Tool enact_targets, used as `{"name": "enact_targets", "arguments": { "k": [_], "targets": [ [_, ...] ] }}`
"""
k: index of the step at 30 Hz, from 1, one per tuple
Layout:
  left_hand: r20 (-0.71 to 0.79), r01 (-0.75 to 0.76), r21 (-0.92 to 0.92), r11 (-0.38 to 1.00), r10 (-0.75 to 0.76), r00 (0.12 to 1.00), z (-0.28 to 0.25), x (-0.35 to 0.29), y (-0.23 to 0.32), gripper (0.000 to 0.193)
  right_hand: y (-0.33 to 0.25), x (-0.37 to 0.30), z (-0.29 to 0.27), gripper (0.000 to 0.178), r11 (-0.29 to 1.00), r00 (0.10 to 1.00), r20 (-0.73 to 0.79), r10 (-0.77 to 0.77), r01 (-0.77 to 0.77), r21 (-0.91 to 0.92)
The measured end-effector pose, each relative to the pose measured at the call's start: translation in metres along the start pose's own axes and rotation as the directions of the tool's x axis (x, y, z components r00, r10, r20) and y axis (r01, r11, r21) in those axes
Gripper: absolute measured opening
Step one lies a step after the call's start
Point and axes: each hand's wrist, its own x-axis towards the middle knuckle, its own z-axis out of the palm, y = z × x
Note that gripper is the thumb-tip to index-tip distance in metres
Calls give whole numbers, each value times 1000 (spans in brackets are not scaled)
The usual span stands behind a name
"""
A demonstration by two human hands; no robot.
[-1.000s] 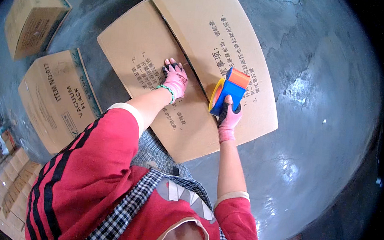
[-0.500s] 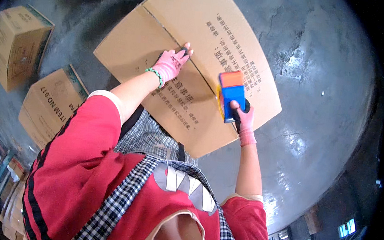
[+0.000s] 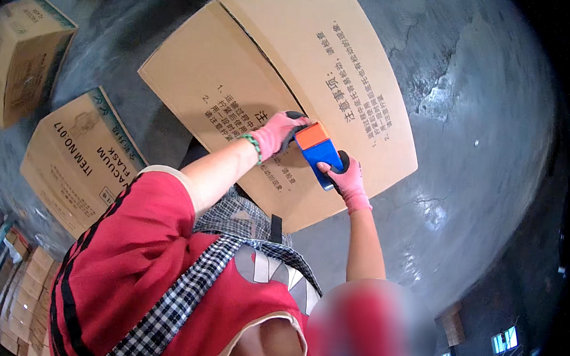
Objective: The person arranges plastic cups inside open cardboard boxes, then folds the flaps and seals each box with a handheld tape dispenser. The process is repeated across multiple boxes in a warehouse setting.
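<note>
Red shirt [image 3: 141,246]: had black stripes on the left sleeve and a checked apron [image 3: 174,298] over the front.
Right hand [image 3: 348,179]: wore a pink and black glove; was wrapped around the tape holder [image 3: 319,162], thumb on the near side.
Left hand [image 3: 279,135]: wore a glove of the same kind, with a green bead bracelet [image 3: 257,150] at the wrist; had bent fingers right by the holder's orange end. Could not tell if pinching anything.
Tape holder: was blue with an orange end; sat over the near part of the long gap in the top of the big box [image 3: 324,51].
Big box: was brown, with dark print on both flaps.
Floor [image 3: 475,196]: was gray, with shiny spots.
Brown box [image 3: 84,162]: stood to the left, apart from the big box.
Other box [image 3: 27,57]: stood farther off, past the brown box.
Box pile [image 3: 28,297]: was far off, at the lower left.
Window [image 3: 505,340]: shone far off, at the lower right.
</note>
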Motion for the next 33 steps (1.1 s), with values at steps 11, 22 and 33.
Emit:
{"name": "enact_targets", "arguments": {
  "k": [11,22,33],
  "targets": [
    [-166,-592,622,513,824,541,-69,11,305,6,-115,43,-2,50,994,996,47,-71,74,-75],
    [-406,662,750,3,792,456,-119,87,293,64,-145,75,19,52,983,996,53,67,-57,-173],
    [-181,580,747,-326,739,649,-62,69,266,61,-180,75,-3,50,979,965,252,75,-24,-200]
  ]
}}
